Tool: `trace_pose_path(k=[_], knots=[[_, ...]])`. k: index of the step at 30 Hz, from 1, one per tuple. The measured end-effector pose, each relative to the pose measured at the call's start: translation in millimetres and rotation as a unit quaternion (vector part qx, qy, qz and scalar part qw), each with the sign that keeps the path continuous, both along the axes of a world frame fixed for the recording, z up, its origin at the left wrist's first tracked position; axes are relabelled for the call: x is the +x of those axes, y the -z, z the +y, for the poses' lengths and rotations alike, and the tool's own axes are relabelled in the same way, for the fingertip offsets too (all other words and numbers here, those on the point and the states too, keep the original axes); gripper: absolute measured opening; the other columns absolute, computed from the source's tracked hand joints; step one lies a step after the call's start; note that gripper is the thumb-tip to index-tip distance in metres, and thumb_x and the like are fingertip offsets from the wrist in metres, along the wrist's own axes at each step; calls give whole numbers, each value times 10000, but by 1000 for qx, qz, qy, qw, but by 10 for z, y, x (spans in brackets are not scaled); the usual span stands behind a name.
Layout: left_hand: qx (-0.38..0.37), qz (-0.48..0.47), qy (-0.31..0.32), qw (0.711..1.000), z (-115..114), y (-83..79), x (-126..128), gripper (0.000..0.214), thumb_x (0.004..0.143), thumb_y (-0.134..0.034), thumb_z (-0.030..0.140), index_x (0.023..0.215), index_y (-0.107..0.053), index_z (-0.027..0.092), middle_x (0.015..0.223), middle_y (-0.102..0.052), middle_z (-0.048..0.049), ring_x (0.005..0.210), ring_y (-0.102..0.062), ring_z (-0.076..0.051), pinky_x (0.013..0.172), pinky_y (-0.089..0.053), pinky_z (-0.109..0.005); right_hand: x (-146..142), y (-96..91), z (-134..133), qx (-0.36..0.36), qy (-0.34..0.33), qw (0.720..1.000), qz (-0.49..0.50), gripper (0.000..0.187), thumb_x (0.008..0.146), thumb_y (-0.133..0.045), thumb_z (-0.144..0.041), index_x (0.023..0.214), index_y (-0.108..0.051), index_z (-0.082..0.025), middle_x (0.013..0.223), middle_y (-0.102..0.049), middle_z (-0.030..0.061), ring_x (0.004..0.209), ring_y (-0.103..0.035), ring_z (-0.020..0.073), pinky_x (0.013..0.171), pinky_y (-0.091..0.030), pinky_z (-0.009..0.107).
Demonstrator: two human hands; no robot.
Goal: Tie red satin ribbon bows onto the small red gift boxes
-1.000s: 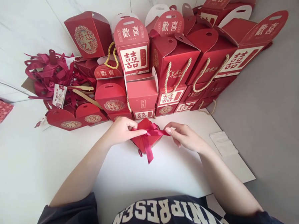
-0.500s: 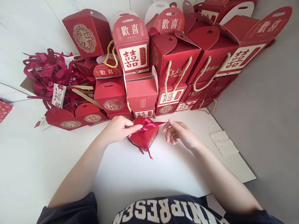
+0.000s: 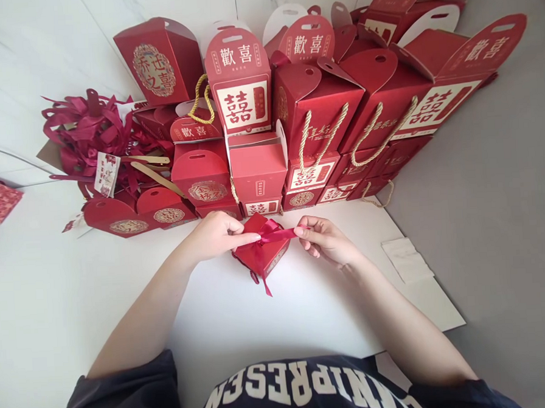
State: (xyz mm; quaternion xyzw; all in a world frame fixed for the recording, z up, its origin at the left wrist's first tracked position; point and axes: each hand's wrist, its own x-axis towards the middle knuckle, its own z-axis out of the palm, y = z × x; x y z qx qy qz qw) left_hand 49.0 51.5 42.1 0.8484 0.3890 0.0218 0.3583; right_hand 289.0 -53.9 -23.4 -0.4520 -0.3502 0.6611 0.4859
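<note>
A small red gift box (image 3: 265, 254) sits on the white table (image 3: 242, 315) in front of me, with a dark red ribbon (image 3: 274, 233) tied across its top. My left hand (image 3: 219, 233) pinches the ribbon at the box's left side. My right hand (image 3: 324, 239) pinches the ribbon's right end, pulled out to the right of the box. A loose ribbon tail (image 3: 266, 284) hangs down over the box's front.
Stacked red gift boxes with gold rope handles (image 3: 314, 122) line the back of the table. A pile of dark red ribbons (image 3: 90, 134) lies at the back left. A folded white paper (image 3: 407, 259) rests at the right edge, beside grey floor (image 3: 506, 216).
My right hand let go of the ribbon half a second ago, then closed on its right end again. The box shifted slightly away from me. My left hand stayed in place.
</note>
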Motion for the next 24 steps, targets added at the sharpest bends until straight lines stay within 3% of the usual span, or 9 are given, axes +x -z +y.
trace_pose_path(k=[4, 8, 13, 17, 19, 21, 23, 24], knots=[[31, 20, -1, 999, -1, 4, -7, 616, 811, -615, 566, 535, -240, 161, 534, -264, 46, 523, -225, -77, 501, -190, -270, 72, -151, -182, -20, -56, 996, -72, 374, 784, -746, -473, 684, -550, -170, 500, -627, -27, 385, -527, 68, 387, -364, 166], [80, 38, 10, 996, -29, 7, 4, 630, 813, -610, 579, 540, -228, 159, 523, -245, 46, 527, -213, -83, 509, -186, -278, -29, -252, -417, -73, -135, 985, -76, 408, 836, -668, -524, 678, -574, -160, 456, -612, -24, 345, -527, 69, 370, -377, 159], [115, 52, 7, 992, -73, 9, 25, 633, 811, -607, 593, 548, -230, 159, 515, -237, 48, 528, -200, -88, 516, -177, -284, -395, -113, -618, -91, -192, 977, -35, 417, 858, -624, -549, 713, -572, -162, 489, -626, -21, 353, -536, 77, 370, -388, 165], [127, 56, 9, 990, -110, 4, 47, 633, 796, -603, 631, 517, -281, 163, 484, -290, 46, 514, -242, -91, 519, -188, -280, -435, -19, -613, -48, -238, 965, -99, 345, 916, -554, -480, 764, -593, -173, 601, -664, -2, 470, -601, 99, 464, -448, 193], [138, 62, 8, 988, -132, -4, 57, 651, 745, -615, 696, 510, -315, 169, 470, -335, 43, 505, -284, -96, 516, -190, -276, -257, -129, -551, 17, -299, 935, -189, 273, 931, -533, -397, 825, -662, -181, 735, -713, 35, 597, -658, 137, 546, -490, 232], [148, 67, 11, 987, -154, -17, 62, 660, 687, -639, 737, 507, -344, 175, 463, -384, 41, 497, -326, -102, 514, -192, -272, -13, -327, -447, 99, -361, 873, -311, 150, 877, -607, -275, 971, -713, -225, 860, -751, 45, 748, -695, 191, 643, -495, 271], [154, 66, 19, 986, -174, -34, 62, 645, 665, -662, 733, 507, -371, 180, 462, -419, 39, 489, -352, -107, 513, -195, -271, 180, -530, -303, 124, -320, 843, -414, 175, 881, -601, -257, 1006, -722, -253, 867, -755, 49, 746, -684, 214, 639, -470, 293], [156, 65, 23, 985, -183, -44, 63, 632, 665, -670, 722, 510, -380, 182, 460, -424, 40, 483, -355, -109, 514, -196, -270, 227, -604, -222, 141, -268, 850, -431, 166, 902, -583, -288, 989, -721, -253, 887, -751, 54, 767, -677, 217, 665, -473, 301]])
